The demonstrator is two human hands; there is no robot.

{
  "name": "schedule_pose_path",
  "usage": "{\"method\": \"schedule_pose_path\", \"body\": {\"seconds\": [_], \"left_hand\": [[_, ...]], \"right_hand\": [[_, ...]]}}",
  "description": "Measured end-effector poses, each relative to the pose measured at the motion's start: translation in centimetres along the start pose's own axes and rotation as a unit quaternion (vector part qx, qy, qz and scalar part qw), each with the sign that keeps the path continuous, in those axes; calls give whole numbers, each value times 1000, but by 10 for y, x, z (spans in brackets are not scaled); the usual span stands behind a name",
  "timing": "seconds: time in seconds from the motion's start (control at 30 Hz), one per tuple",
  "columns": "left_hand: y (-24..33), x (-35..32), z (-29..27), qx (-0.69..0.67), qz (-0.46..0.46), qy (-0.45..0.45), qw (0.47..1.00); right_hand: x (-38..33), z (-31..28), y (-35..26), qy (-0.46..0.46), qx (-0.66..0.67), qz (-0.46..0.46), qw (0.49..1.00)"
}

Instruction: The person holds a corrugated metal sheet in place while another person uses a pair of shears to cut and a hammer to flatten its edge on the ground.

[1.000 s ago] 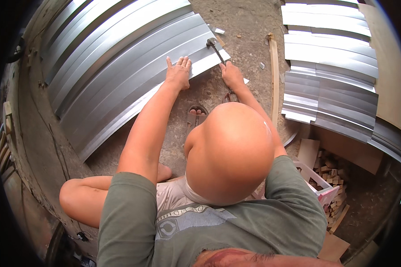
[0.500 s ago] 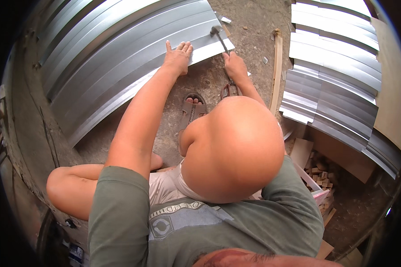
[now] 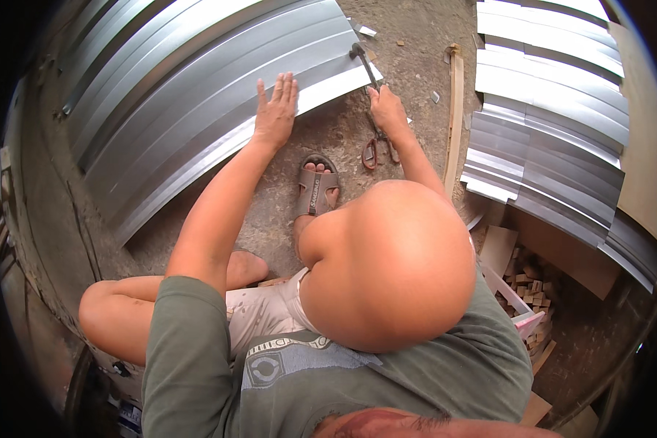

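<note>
A long ribbed sheet of silvery metal [image 3: 219, 109] lies across the upper left. Flat near its front edge rests my left hand [image 3: 276, 113], fingers stretched out and thumb apart. My right hand [image 3: 388, 113] is wrapped round the handle of a hammer [image 3: 357, 52], just past the sheet's right end. The hammer's dark head is beside that end; whether it touches the metal I cannot tell. Below my right hand, a pair of snips with reddish handles [image 3: 370, 155] lies on the ground, its blades partly hidden by the hand.
At the right, several overlapping metal sheets [image 3: 555, 87] are stacked beside a wooden strip [image 3: 455, 117]. Small wood blocks [image 3: 531, 294] are heaped at the lower right. My sandalled foot [image 3: 318, 182] and raised knee [image 3: 394, 255] are close below my hands. Small scraps dot the ground [image 3: 416, 69].
My left hand has slid left and slightly nearer along the sheet's front edge. The hammer's head has shifted slightly right, toward the sheet's end. My raised knee has dropped a little in view, uncovering more of the snips.
</note>
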State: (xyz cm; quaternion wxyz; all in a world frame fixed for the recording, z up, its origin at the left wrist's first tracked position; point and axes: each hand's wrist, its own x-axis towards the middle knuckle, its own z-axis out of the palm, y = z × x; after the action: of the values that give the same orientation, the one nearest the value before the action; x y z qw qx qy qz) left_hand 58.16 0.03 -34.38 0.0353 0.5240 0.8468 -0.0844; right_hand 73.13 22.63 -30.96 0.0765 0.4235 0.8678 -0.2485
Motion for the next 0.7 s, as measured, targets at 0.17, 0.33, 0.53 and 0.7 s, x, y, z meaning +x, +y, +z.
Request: {"method": "schedule_pose_path", "body": {"seconds": [0.17, 0.33, 0.53, 0.7], "left_hand": [[-3, -5, 11, 45, -18, 45, 998], [5, 0, 10, 74, 9, 34, 997], [14, -2, 4, 109, 20, -25, 994], [26, 3, -3, 71, 1, -37, 997]], "right_hand": [[-3, -15, -11, -5, -4, 6, 1000], [-7, -19, -13, 4, -13, 13, 1000], [-15, -8, -19, -2, -26, -10, 1000], [-13, -1, -11, 2, -13, -9, 1000]]}}
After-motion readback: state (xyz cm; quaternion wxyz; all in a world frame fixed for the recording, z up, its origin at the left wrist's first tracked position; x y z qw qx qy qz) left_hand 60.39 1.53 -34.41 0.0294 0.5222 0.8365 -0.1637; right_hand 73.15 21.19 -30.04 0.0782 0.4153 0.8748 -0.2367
